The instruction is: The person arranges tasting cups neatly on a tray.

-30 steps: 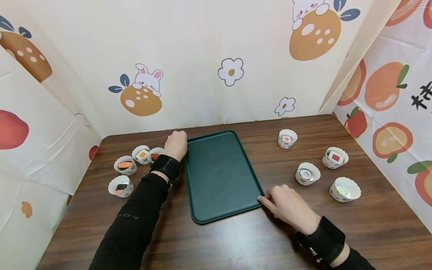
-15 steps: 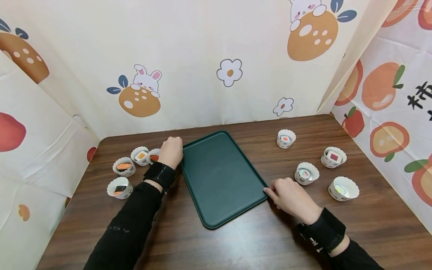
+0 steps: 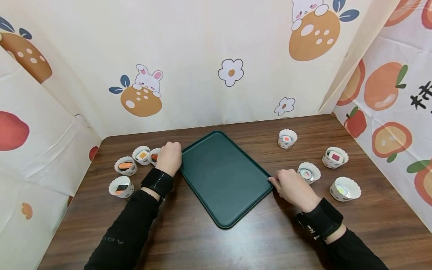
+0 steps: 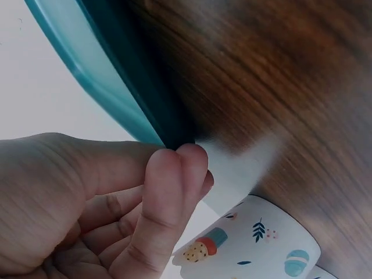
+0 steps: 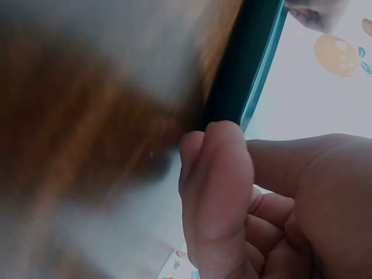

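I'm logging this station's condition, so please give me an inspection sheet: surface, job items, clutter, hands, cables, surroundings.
Surface: wood-grain table, reflecting light near the front.
Job items: dark green tray, one corner toward the viewer.
Clutter: eight patterned cups holding sushi-like pieces, four each side.
Hands: left hand pinches the tray's left corner; right hand pinches its right corner.
Cables: nothing seen.
Surroundings: cream cloth with rabbit prints behind; white fruit-print cloth at both sides.

Curtained booth (image 3: 44, 157), rabbit-print backdrop (image 3: 192, 75), fruit-print side cloth (image 3: 388, 119), woodgrain table (image 3: 192, 243)
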Motion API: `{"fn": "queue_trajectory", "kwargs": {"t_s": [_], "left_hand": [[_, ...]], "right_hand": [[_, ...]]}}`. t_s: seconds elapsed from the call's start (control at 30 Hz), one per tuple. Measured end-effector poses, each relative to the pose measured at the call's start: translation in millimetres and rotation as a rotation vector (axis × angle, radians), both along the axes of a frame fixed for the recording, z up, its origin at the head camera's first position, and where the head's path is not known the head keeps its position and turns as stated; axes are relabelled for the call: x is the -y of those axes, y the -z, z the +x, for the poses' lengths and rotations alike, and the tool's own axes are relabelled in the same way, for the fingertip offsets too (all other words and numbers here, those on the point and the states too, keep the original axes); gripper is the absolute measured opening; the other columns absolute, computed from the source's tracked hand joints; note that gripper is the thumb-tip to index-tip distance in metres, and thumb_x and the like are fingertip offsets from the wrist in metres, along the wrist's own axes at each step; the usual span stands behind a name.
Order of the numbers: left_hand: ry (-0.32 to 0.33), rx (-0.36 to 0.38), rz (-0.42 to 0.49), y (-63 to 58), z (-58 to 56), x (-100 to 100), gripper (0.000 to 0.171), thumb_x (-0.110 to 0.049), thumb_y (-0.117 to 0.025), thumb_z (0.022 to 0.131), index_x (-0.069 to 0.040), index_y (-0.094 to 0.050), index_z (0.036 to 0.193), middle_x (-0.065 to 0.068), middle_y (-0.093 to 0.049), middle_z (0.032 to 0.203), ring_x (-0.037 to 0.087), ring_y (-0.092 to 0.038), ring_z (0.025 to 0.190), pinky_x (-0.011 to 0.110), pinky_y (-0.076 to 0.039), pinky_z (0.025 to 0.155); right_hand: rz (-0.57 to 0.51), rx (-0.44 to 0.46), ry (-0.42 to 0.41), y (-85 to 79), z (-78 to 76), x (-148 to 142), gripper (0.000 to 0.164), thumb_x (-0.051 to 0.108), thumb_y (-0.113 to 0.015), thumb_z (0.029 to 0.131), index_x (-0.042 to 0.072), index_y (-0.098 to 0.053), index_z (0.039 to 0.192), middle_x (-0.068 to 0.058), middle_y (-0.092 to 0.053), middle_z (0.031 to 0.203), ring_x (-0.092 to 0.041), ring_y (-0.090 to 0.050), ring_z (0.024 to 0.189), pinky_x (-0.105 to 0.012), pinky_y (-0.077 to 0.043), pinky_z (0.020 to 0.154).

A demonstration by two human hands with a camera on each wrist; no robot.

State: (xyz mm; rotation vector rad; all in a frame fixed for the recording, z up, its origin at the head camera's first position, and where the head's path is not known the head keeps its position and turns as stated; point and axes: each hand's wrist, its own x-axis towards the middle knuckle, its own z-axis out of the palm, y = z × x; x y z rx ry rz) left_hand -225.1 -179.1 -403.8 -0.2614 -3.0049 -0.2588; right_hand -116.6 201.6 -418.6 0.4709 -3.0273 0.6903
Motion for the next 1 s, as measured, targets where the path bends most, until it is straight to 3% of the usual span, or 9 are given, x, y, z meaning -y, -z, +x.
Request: {"fn": "queue_trajectory", "kwargs": {"t_s": [0.2, 0.5, 0.7, 0.8, 0.9, 1.0], "left_hand": [[0.002, -0.004, -0.022, -1.4, 10.0, 0.7, 0.016, 0.007, -0.061, 0.101, 0.013, -0.075, 0.099, 0.029, -0.076, 0.091, 0.037, -0.076, 0.079, 0.05, -0.065, 0.069], [-0.01, -0.025, -0.038, 1.8, 22.1, 10.1, 0.014, 0.009, -0.061, 0.099, 0.013, -0.075, 0.095, 0.028, -0.075, 0.085, 0.036, -0.075, 0.076, 0.048, -0.064, 0.066], [0.004, -0.071, -0.07, 2.1, 34.8, 10.6, 0.013, 0.011, -0.062, 0.097, 0.013, -0.075, 0.092, 0.027, -0.074, 0.081, 0.035, -0.073, 0.07, 0.048, -0.064, 0.065], [-0.006, -0.076, -0.07, 2.1, 41.5, 9.7, 0.014, 0.011, -0.061, 0.097, 0.013, -0.074, 0.092, 0.028, -0.074, 0.082, 0.037, -0.074, 0.072, 0.05, -0.064, 0.065], [-0.017, -0.068, -0.067, 2.3, 47.3, 9.8, 0.016, 0.011, -0.059, 0.099, 0.013, -0.074, 0.092, 0.028, -0.074, 0.083, 0.039, -0.074, 0.072, 0.051, -0.064, 0.065], [-0.023, -0.072, -0.065, 2.5, 52.1, 11.4, 0.017, 0.011, -0.059, 0.098, 0.013, -0.074, 0.09, 0.027, -0.074, 0.081, 0.04, -0.074, 0.071, 0.052, -0.064, 0.064]], "right_hand": [[0.015, -0.042, -0.003, -0.6, -7.0, -0.1, 0.049, 0.006, -0.063, 0.106, 0.015, -0.046, 0.061, 0.008, -0.027, 0.061, -0.009, -0.038, 0.049, -0.023, -0.031, 0.05], [-0.014, 0.006, 0.046, -2.2, -11.5, 5.0, 0.04, 0.006, -0.059, 0.108, 0.009, -0.054, 0.069, -0.002, -0.049, 0.058, -0.011, -0.049, 0.048, -0.026, -0.039, 0.047], [-0.015, -0.005, 0.067, -3.6, -16.9, 7.4, 0.029, 0.004, -0.058, 0.108, 0.001, -0.061, 0.08, -0.006, -0.054, 0.062, -0.013, -0.053, 0.05, -0.028, -0.043, 0.047], [0.007, -0.067, 0.066, 4.6, -27.0, 6.0, 0.024, 0.002, -0.061, 0.105, -0.001, -0.062, 0.081, -0.007, -0.053, 0.063, -0.017, -0.054, 0.052, -0.034, -0.045, 0.048], [0.051, -0.144, 0.071, 24.7, -44.0, -0.2, 0.024, 0.006, -0.064, 0.104, 0.0, -0.063, 0.081, -0.008, -0.053, 0.064, -0.02, -0.054, 0.054, -0.041, -0.046, 0.05], [0.076, -0.146, 0.093, 50.2, -64.7, -7.8, 0.024, 0.012, -0.065, 0.105, 0.002, -0.065, 0.083, -0.008, -0.057, 0.066, -0.02, -0.057, 0.056, -0.041, -0.048, 0.051]]}}
